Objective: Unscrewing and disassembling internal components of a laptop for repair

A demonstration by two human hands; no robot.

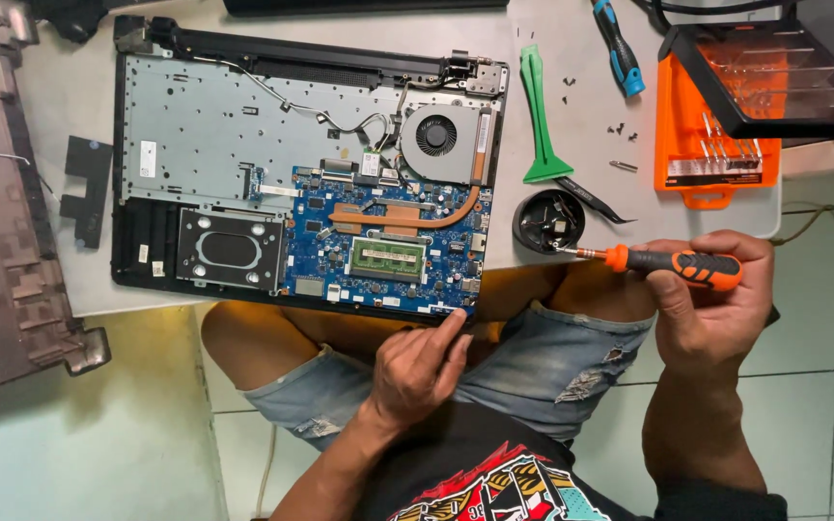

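We saw small white rectangular labels on the open laptop's grey panel near the counter's left side, and an orange bit case with a white label strip at its right edge.

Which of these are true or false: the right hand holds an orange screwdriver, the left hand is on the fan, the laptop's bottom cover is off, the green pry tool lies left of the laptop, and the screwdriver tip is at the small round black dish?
1. The right hand holds an orange screwdriver. True.
2. The left hand is on the fan. False: it rests at the laptop's near edge.
3. The laptop's bottom cover is off. True: the blue board shows.
4. The green pry tool lies left of the laptop. False: right of it.
5. The screwdriver tip is at the round black dish. True.
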